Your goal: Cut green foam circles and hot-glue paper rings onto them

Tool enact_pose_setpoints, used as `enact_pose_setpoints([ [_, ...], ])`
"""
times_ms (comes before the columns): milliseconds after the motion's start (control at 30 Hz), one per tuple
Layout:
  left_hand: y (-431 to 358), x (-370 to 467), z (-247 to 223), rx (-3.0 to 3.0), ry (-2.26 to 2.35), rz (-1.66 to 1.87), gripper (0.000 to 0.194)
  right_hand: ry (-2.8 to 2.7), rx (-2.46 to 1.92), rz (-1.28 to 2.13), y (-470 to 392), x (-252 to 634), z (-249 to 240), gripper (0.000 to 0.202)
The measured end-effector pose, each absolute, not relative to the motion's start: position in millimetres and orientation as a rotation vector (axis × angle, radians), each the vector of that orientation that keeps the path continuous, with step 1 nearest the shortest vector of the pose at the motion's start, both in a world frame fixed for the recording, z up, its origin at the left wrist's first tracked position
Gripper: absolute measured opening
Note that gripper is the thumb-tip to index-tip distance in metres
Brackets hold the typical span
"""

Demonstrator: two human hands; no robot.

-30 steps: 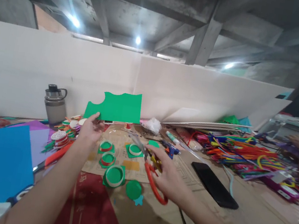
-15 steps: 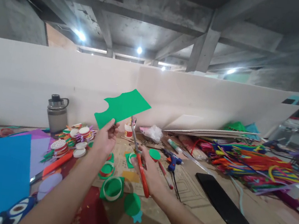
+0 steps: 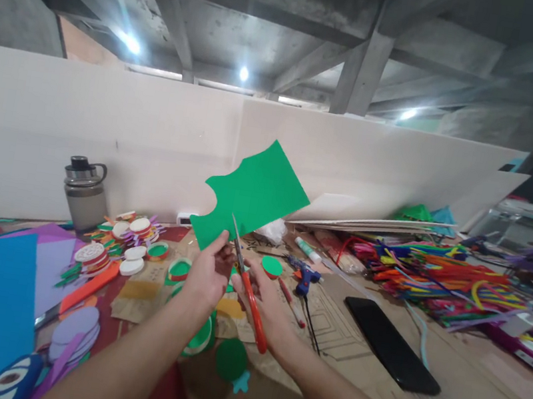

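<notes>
Both hands are working close together above the middle of the table (image 3: 316, 396): the left hand (image 3: 210, 271) is pinching the green sheet (image 3: 260, 192) by its near edge, and the right hand (image 3: 264, 293) is gripping the red-handled scissors (image 3: 251, 298), whose blades are pointing up and away at that sheet. The sheet is standing tilted in the air, curved notches showing along its left side. Beneath the hands, green discs and rings are lying on the table. A blue glue gun (image 3: 305, 276) and a black smartphone (image 3: 390, 344) are resting to the right, while a gray bottle (image 3: 85, 194) is standing far left.
</notes>
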State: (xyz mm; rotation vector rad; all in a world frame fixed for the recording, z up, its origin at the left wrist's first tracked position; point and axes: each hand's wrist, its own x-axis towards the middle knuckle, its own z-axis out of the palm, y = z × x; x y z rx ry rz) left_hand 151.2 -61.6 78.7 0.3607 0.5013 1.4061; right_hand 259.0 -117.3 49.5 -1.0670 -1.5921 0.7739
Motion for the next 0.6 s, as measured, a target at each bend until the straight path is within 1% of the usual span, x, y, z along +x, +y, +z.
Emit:
enact_pose_setpoints([
  [100, -63.2, 151.4, 76.8, 0.383, 0.476, 1.392, 0.018, -1.615, -1.019, 0.835, -116.6, 261.5, 50.2, 0.036],
  [200, -62.7, 149.7, 75.4, 0.438, 0.469, 1.445, 0.012, -1.631, -1.012, 0.785, -114.0, 264.3, 48.4, 0.035],
  [267, -61.9, 147.8, 74.9, 0.474, 0.476, 1.492, 0.010, -1.625, -1.044, 0.770, -111.8, 266.0, 47.0, 0.039],
  [367, -60.2, 143.6, 74.3, 0.551, 0.471, 1.548, 0.016, -1.579, -1.066, 0.778, -109.7, 267.7, 46.4, 0.044],
  [600, -57.2, 138.8, 72.8, 0.649, 0.470, 1.549, 0.023, -1.578, -1.082, 0.785, -109.9, 269.7, 46.4, 0.042],
])
